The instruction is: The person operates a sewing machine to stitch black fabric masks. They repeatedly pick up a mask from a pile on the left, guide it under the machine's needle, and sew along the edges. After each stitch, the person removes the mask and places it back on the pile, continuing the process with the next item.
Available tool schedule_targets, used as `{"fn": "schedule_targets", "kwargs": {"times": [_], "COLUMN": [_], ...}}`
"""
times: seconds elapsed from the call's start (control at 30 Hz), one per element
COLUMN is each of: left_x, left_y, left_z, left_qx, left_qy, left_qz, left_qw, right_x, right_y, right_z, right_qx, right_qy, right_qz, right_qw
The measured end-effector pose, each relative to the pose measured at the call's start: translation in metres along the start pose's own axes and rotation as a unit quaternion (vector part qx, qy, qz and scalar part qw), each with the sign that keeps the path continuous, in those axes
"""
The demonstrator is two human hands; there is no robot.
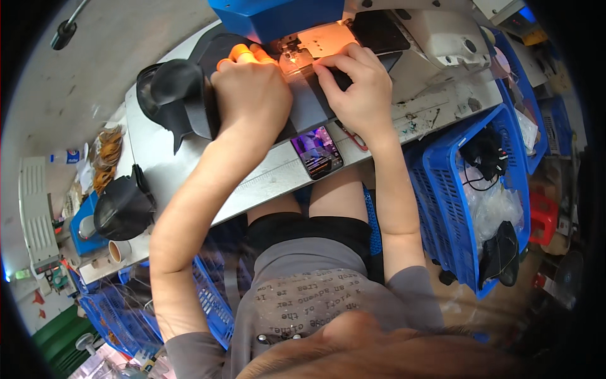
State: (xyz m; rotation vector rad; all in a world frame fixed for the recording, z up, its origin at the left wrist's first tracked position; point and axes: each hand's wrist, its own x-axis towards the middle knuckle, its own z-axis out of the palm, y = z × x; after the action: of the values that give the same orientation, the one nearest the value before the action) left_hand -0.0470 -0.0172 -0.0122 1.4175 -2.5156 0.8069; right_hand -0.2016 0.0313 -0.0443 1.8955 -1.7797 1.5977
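Observation:
Under the blue head [278, 16] of a sewing machine, a lamp lights the presser foot and needle area [291, 57]. A dark grey sheet piece [308, 104], fabric or leather-like, lies beneath the foot and runs toward me. My left hand [252, 91], with orange finger cots on several fingers, is curled onto this piece just left of the foot; its fingertips are partly hidden. Right of the foot, my right hand [361, 85] pinches the edge of the same piece between thumb and forefinger. Curved black moulded pieces [177, 95] lie beside my left wrist.
A phone [317, 151] with a lit screen rests at the table's front edge. Another black curved piece [125, 203] sits at left near a cardboard tube [118, 251]. Blue plastic crates [435, 167] stand at right, holding clear bags and black pieces.

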Motion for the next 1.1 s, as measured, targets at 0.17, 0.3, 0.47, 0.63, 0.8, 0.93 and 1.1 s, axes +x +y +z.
{"fn": "schedule_targets", "kwargs": {"times": [0.17, 0.3, 0.47, 0.63, 0.8, 0.93, 1.1], "left_x": [0.003, -0.002, -0.048, -0.077, -0.094, -0.107, -0.122], "left_y": [0.006, -0.01, -0.026, -0.02, -0.018, -0.02, -0.064], "left_z": [0.004, -0.01, -0.02, -0.038, -0.042, -0.039, -0.003], "left_qx": [0.026, 0.034, -0.063, -0.145, -0.177, -0.223, -0.404], "left_qy": [0.003, -0.041, 0.008, 0.021, 0.037, 0.054, 0.184], "left_qz": [-0.009, -0.029, 0.011, 0.036, 0.055, 0.057, -0.055], "left_qw": [1.0, 0.998, 0.998, 0.989, 0.982, 0.972, 0.894], "right_x": [-0.001, 0.001, 0.0, 0.0, 0.0, 0.0, 0.001], "right_y": [0.001, 0.002, 0.001, 0.0, -0.001, -0.001, -0.003], "right_z": [-0.001, -0.003, 0.0, -0.003, -0.006, -0.005, -0.005], "right_qx": [0.004, 0.011, 0.007, 0.007, 0.005, 0.006, 0.008], "right_qy": [-0.002, -0.012, -0.008, -0.008, -0.013, -0.012, -0.012], "right_qz": [0.0, 0.0, -0.001, 0.006, 0.005, 0.008, -0.004], "right_qw": [1.0, 1.0, 1.0, 1.0, 1.0, 1.0, 1.0]}}
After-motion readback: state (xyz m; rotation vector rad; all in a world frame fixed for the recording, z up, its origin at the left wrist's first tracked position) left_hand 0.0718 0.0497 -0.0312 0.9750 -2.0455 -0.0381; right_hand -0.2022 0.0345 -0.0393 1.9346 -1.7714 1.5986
